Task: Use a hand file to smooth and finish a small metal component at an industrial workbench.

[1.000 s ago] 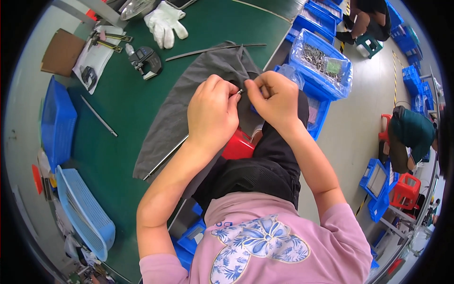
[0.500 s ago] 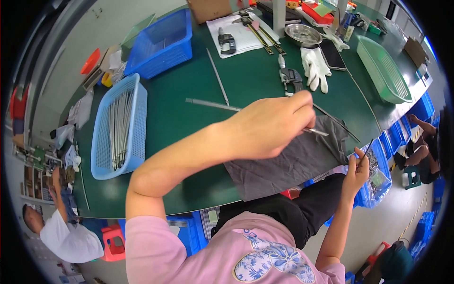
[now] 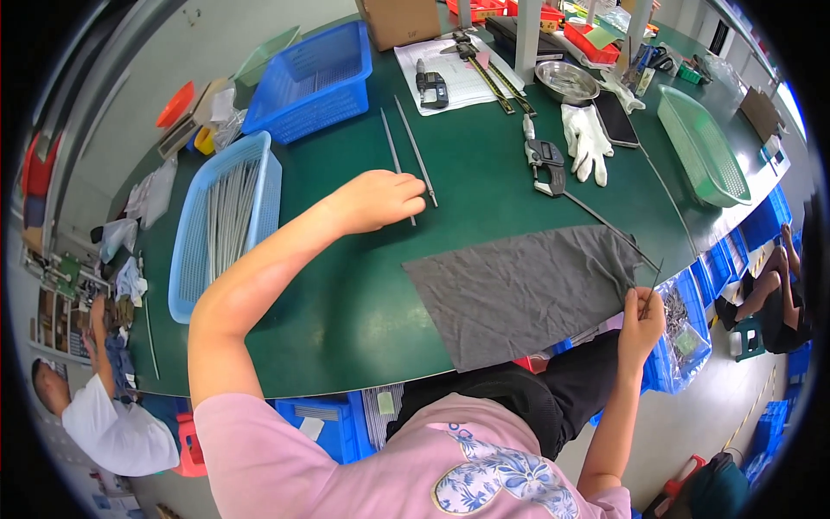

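While left hand is resting loosely curled on two metal rods, right hand is pinching a thin rod beside grey cloth.

Brown cardboard box at the tabletop's far edge. White printed sheet just right of it, under tools. Dark flat phone screen beside white gloves. Smaller brown carton far right.
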Tool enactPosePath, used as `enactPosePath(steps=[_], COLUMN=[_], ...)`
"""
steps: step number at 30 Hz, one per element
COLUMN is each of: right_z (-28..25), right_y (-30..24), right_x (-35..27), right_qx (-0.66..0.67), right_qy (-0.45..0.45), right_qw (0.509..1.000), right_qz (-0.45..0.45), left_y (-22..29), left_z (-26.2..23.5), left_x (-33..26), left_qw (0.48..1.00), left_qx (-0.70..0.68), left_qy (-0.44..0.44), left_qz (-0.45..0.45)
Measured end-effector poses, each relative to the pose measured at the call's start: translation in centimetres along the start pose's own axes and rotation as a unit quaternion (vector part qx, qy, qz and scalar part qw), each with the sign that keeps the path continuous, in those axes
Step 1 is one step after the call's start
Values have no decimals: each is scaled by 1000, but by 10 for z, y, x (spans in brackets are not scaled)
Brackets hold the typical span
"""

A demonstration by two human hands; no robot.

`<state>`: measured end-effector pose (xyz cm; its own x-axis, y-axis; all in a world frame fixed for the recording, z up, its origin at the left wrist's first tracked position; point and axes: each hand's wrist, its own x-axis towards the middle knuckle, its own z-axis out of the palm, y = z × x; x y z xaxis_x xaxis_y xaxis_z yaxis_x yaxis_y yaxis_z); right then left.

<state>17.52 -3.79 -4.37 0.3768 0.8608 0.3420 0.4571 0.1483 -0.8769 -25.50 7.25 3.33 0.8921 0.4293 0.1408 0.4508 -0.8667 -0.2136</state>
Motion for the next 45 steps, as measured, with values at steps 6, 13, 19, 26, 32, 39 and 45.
enactPosePath(steps=[6,13,19,26,32,39,45], right_z=[4,-8,5,-7,-27,-16,1], right_y=[-18,-41,-34,-35,-43,-49,-62], right_x=[9,-24,-5,-8,-51,-87,-87], right_qx=[-64,-118,-62,56,-4,45,212], right_qy=[93,-31,-61,-64,-83,-82,-51], right_qw=[993,982,996,990,996,984,954], right_qz=[-37,-142,26,108,43,154,204], left_y=[-17,-42,-44,98,167,173,174], left_z=[3,12,3,-32,-8,-2,9], left_x=[-18,42,58,143,164,168,179], left_qw=[988,996,996,976,988,981,945], left_qx=[-57,38,42,-83,-81,-166,-267], left_qy=[-35,-83,-20,185,116,94,176], left_qz=[-138,-12,74,78,64,-30,-65])
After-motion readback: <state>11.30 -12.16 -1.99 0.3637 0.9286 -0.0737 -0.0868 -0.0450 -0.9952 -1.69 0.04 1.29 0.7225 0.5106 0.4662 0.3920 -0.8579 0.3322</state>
